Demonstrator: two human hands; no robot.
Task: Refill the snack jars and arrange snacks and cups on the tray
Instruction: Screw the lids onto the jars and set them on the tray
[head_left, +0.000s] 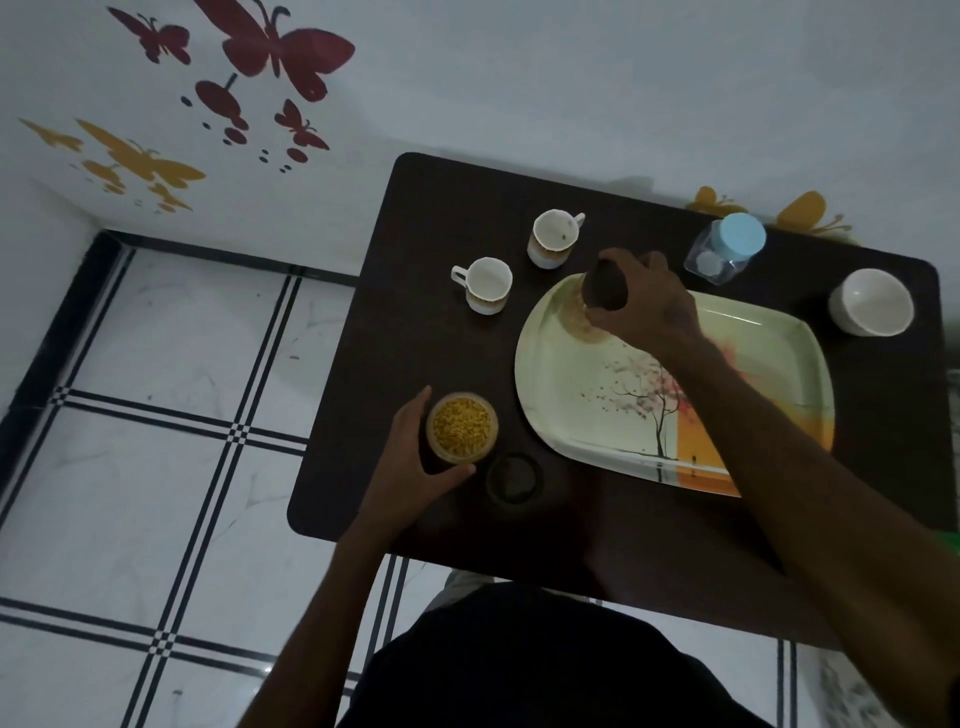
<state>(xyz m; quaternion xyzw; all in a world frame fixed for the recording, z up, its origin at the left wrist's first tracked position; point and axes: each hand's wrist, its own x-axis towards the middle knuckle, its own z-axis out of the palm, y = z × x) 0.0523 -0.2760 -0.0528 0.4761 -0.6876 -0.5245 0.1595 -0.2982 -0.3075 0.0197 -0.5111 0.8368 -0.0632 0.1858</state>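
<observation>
Right hand (644, 306) grips a dark-lidded jar (597, 301) standing on the far-left corner of the tray (753, 332); left hand (415, 457) curls round an open jar of yellow snack (461, 427) on the bench (415, 364), left of the tray. Loose dark lid (514, 478) sits just beside that open jar; two cups (485, 285) stand beyond the tray's left end, a blue-lidded jar (727, 247) and white bowl (871, 307) beyond its far side.
</observation>
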